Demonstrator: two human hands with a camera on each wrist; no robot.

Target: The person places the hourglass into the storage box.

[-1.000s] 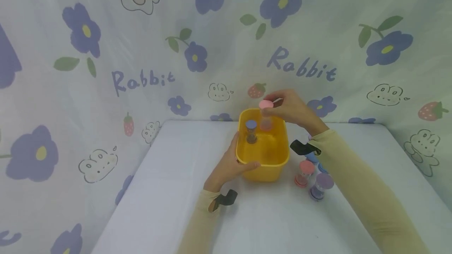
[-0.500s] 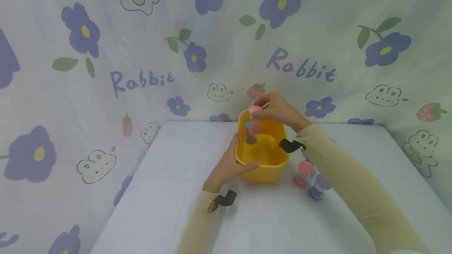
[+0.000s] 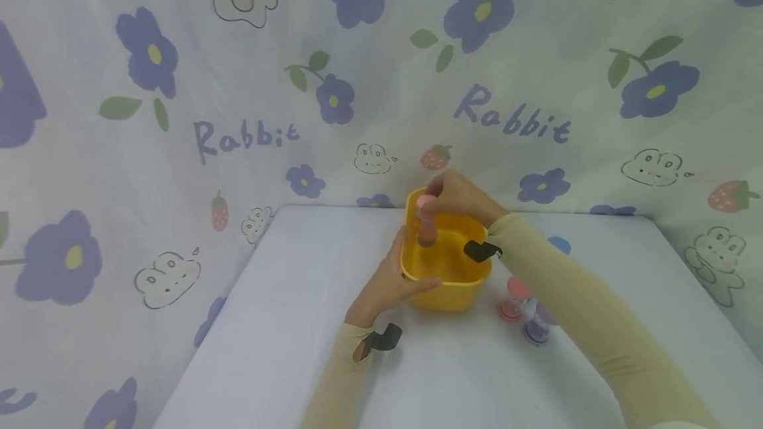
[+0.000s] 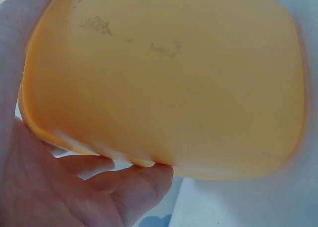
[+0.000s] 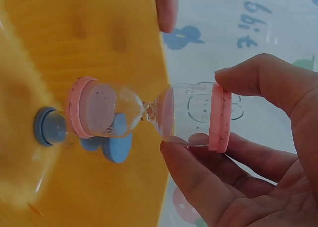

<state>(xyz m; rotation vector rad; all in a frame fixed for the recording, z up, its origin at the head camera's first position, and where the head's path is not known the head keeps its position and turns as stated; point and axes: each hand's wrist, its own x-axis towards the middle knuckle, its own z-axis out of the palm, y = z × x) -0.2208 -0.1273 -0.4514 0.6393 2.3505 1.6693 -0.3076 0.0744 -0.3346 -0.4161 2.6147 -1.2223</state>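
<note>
My left hand (image 3: 384,286) grips the yellow plastic bin (image 3: 444,296) at its near left corner, thumb over the front rim. In the left wrist view, curled fingers (image 4: 144,187) lie along the bin's side wall. A pink-capped hourglass (image 5: 166,110) is pinched by my right hand (image 3: 461,197) at one cap, between thumb and fingers. It hangs upright in the bin's far left part, its lower cap below the rim. Behind it in the head view, a blue-capped hourglass (image 5: 117,142) stands inside the bin, mostly hidden.
Right of the bin, another pink hourglass (image 3: 518,288) and a purple hourglass (image 3: 538,330) stand on the white table (image 3: 286,323). A blue cap (image 3: 559,244) shows behind my right forearm. A patterned cloth (image 3: 387,65) hangs at the table's back.
My right hand has carried the pink hourglass left and down into the bin, in front of the blue one. The left hand keeps its grip on the bin.
</note>
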